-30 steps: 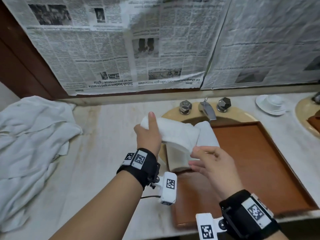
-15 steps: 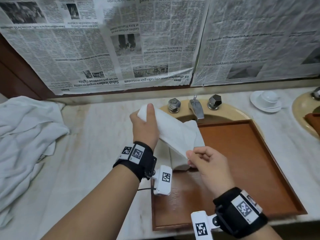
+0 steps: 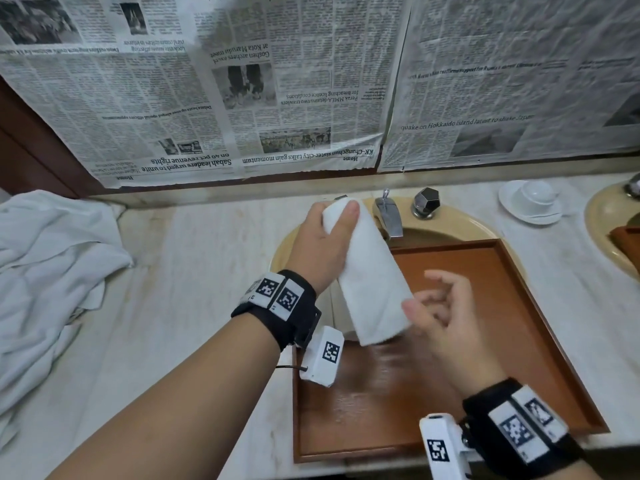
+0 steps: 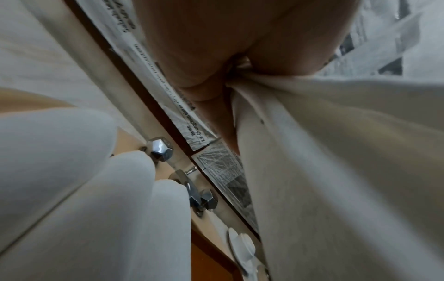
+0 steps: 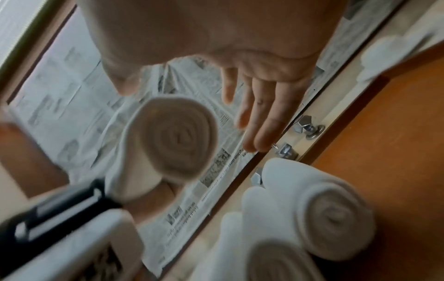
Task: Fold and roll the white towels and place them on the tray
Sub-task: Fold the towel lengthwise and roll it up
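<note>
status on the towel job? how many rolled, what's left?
Done: at least two rolled towels lie on the tray. In hand: the left hand grips another rolled towel above the tray; the right hand is open beside it. Left: set it down, then tackle the loose pile on the counter.

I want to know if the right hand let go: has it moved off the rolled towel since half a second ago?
Yes. The right hand has come off the rolled towel and sits further right over the tray, fingers loose; the left hand alone grips the roll.

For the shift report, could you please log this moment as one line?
left hand: grips rolled towel | right hand: open, off it | tray: two rolls
</note>
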`<action>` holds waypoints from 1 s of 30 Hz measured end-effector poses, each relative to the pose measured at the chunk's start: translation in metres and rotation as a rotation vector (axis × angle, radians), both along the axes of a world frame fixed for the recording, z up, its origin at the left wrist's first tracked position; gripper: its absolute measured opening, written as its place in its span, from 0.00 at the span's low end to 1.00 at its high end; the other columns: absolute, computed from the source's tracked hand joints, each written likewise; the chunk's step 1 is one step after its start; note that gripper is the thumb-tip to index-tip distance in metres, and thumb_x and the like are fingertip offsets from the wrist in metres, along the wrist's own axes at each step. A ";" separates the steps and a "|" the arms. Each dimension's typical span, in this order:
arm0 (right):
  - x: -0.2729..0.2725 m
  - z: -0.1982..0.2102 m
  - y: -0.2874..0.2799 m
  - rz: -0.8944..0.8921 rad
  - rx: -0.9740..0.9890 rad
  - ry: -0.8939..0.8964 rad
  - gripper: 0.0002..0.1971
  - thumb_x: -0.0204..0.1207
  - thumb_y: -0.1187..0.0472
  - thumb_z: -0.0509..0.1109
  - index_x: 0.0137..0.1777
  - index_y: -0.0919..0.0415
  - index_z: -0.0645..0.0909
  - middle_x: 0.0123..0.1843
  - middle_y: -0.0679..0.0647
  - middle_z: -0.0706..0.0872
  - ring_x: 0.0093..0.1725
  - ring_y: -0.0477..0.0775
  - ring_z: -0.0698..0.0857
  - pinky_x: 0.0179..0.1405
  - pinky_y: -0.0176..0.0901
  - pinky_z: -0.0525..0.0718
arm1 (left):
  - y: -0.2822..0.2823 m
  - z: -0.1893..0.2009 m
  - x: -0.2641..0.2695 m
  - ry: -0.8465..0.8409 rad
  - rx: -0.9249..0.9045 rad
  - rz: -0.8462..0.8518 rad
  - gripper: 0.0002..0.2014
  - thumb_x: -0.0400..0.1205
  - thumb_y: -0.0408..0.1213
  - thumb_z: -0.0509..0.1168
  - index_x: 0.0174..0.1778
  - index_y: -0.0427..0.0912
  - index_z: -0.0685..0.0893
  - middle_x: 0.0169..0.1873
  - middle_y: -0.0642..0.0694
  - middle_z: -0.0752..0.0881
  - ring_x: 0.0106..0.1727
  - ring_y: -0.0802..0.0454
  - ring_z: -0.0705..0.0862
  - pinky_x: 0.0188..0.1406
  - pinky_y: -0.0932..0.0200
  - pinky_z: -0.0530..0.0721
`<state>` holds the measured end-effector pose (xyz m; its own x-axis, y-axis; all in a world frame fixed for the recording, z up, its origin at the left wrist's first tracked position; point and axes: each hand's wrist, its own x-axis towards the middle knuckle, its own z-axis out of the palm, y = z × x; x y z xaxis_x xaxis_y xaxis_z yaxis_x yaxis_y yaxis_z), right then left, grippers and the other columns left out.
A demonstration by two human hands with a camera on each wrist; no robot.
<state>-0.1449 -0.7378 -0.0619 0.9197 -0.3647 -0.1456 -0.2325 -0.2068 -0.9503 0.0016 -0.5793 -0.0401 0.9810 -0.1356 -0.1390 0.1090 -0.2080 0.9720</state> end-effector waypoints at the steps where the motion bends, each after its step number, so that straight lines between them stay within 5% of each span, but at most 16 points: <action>1: 0.007 0.003 -0.005 0.027 0.059 0.022 0.42 0.58 0.29 0.75 0.73 0.40 0.70 0.57 0.48 0.86 0.51 0.40 0.89 0.50 0.43 0.85 | -0.004 0.002 -0.001 -0.020 0.006 -0.052 0.18 0.86 0.60 0.65 0.61 0.50 0.81 0.49 0.52 0.90 0.45 0.61 0.89 0.45 0.57 0.88; 5: 0.028 0.011 -0.020 0.229 0.300 0.133 0.39 0.62 0.41 0.82 0.74 0.50 0.78 0.60 0.50 0.93 0.60 0.51 0.91 0.59 0.55 0.88 | -0.020 0.004 -0.006 -0.087 0.020 -0.204 0.14 0.86 0.55 0.66 0.61 0.52 0.81 0.51 0.55 0.88 0.43 0.71 0.85 0.38 0.75 0.79; 10: 0.025 0.009 -0.027 0.237 0.266 0.135 0.22 0.71 0.54 0.82 0.64 0.60 0.86 0.57 0.53 0.94 0.58 0.56 0.93 0.55 0.52 0.90 | -0.029 -0.006 -0.003 -0.063 0.009 -0.289 0.12 0.86 0.57 0.66 0.62 0.59 0.78 0.56 0.56 0.87 0.52 0.65 0.87 0.45 0.70 0.82; 13: 0.024 0.004 -0.031 0.161 0.151 0.157 0.20 0.72 0.54 0.82 0.62 0.58 0.86 0.54 0.50 0.94 0.54 0.52 0.93 0.53 0.54 0.91 | -0.038 -0.016 0.000 -0.022 0.093 -0.295 0.22 0.84 0.62 0.65 0.70 0.57 0.75 0.60 0.56 0.85 0.57 0.63 0.85 0.54 0.63 0.80; 15: 0.025 0.000 -0.034 0.103 0.083 0.163 0.18 0.73 0.55 0.82 0.61 0.57 0.86 0.53 0.48 0.94 0.50 0.46 0.93 0.49 0.46 0.92 | -0.045 -0.020 0.003 -0.016 0.192 -0.249 0.31 0.81 0.67 0.66 0.75 0.55 0.71 0.57 0.58 0.83 0.58 0.61 0.84 0.60 0.57 0.81; 18: 0.024 -0.005 -0.039 0.029 -0.030 0.157 0.18 0.72 0.52 0.83 0.59 0.54 0.85 0.52 0.46 0.92 0.46 0.39 0.90 0.41 0.36 0.88 | -0.048 -0.021 0.006 -0.040 0.312 -0.112 0.33 0.77 0.71 0.68 0.68 0.52 0.74 0.47 0.56 0.87 0.51 0.57 0.88 0.57 0.52 0.86; 21: 0.024 -0.013 -0.046 -0.011 -0.186 0.180 0.21 0.69 0.44 0.83 0.58 0.47 0.83 0.52 0.43 0.90 0.48 0.40 0.89 0.48 0.45 0.88 | -0.049 -0.018 0.007 0.071 0.269 -0.186 0.25 0.83 0.67 0.64 0.51 0.45 0.85 0.40 0.49 0.93 0.43 0.48 0.93 0.55 0.47 0.90; 25: 0.023 -0.017 -0.047 0.012 -0.344 0.225 0.24 0.67 0.37 0.81 0.59 0.42 0.79 0.50 0.41 0.87 0.49 0.42 0.86 0.50 0.53 0.88 | -0.062 -0.021 0.007 0.337 0.063 -0.270 0.32 0.80 0.67 0.66 0.53 0.37 0.89 0.47 0.41 0.93 0.46 0.45 0.94 0.53 0.47 0.93; 30: 0.023 -0.018 -0.042 0.023 -0.490 0.243 0.27 0.65 0.34 0.78 0.59 0.41 0.74 0.49 0.39 0.84 0.47 0.45 0.85 0.46 0.53 0.87 | -0.076 -0.023 0.015 0.303 0.147 -0.266 0.42 0.64 0.77 0.73 0.50 0.38 0.90 0.47 0.44 0.93 0.49 0.47 0.93 0.53 0.47 0.92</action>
